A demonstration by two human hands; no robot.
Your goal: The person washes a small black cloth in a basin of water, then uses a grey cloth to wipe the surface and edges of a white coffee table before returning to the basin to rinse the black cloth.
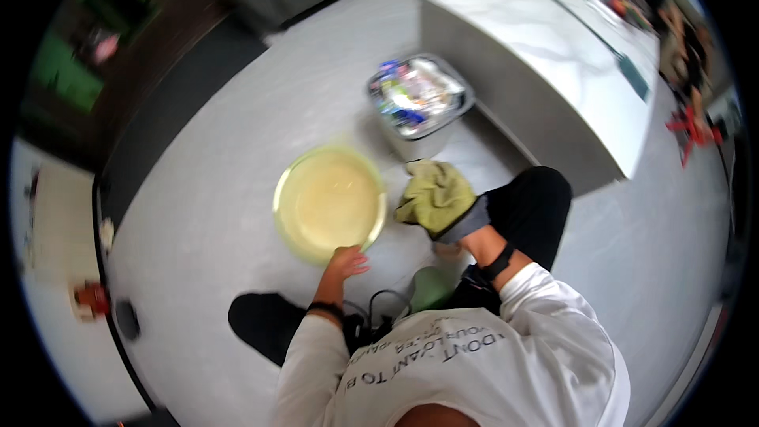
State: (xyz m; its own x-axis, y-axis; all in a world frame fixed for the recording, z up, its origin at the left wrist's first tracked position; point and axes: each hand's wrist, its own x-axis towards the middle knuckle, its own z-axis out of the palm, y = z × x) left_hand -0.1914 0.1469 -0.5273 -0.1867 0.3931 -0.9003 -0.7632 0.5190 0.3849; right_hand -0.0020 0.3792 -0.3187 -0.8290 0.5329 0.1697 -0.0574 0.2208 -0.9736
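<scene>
A round pale yellow-green basin [332,204] stands on the grey floor in front of me, with what looks like cloudy liquid inside. At its near rim is my left hand [348,262], fingers apart; whether it touches the rim is unclear. My right hand [465,237] is mostly hidden by a yellow-green and grey cloth item [439,198], perhaps a shoe or glove, which it holds up to the right of the basin. Beneath my right hand, between my legs, a green rounded object [431,289] is partly hidden.
A grey bin [415,145] full of mixed wrappers stands just beyond the basin. On the right is a marble-topped counter [522,24] bearing a long dark green fly swatter [616,53]. A red item [694,130] is farther right. A dark mat [178,95] lies at the left.
</scene>
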